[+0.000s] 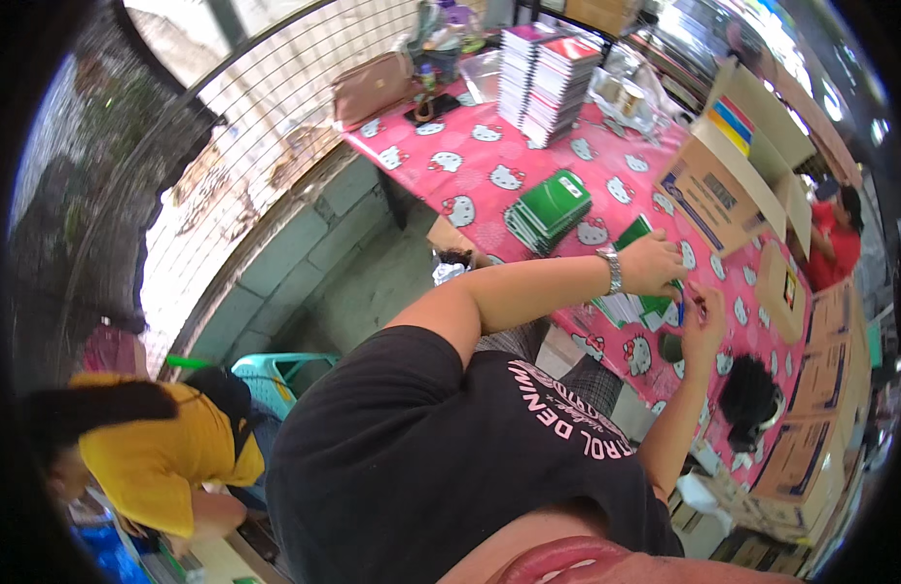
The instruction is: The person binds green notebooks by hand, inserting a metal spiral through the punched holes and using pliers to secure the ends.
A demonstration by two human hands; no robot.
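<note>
My left hand (653, 263), with a metal watch at the wrist, is bent over a green notebook (655, 310) on the pink table, its fingers curled down on it. Close beside it is my right hand (705, 316), its fingers pinched together near the notebook's edge; what lies between them is too small to make out. A slim blue object (680, 304) shows between the two hands. White page edges spread out below my left wrist. A neat pile of green notebooks (550, 209) lies to the left of my hands.
Tall stacks of spiral notebooks (546, 83) stand at the back beside a pink bag (375, 90). An open carton (713, 190) is at the right, near a black bundle (749, 397) and more boxes (801, 457). One person in yellow (168, 457) bends at left; another in red (835, 243) is far right.
</note>
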